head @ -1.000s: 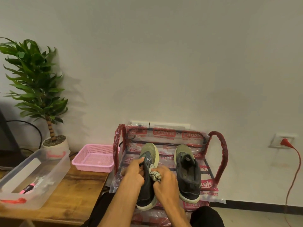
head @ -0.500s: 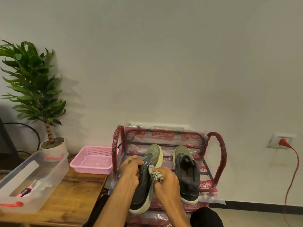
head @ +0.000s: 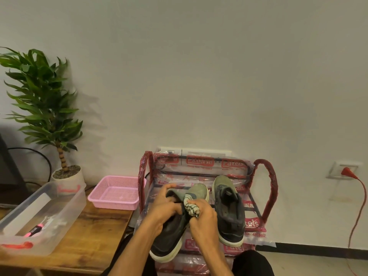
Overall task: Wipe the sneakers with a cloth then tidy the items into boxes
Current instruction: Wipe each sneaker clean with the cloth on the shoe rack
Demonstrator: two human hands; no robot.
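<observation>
Step in hand: wiping the first sneaker [head: 169,240].

- Grip: the left hand [head: 164,208] holds it at the collar, fingers curled round the upper. The right hand [head: 203,220] has its fingers clamped on a bunched patterned cloth [head: 190,206], pressed against the upper beside the collar.
- Position: the sneaker is tilted, toe far and heel near, over the near part of the plastic-wrapped shoe rack [head: 266,188]. Its mate [head: 229,214] stands on the rack just to the right.
- Judgement: brace firmly with the left hand and wipe in short strokes from heel to toe. Turn the cloth to a fresh face, then do the sole rim.
- Appearance: dark grey sides, olive toe, off-white sole. Dirt is too small to tell.
- The clear plastic box [head: 65,208] and pink basket [head: 115,194] sit on the counter [head: 95,232], left.
</observation>
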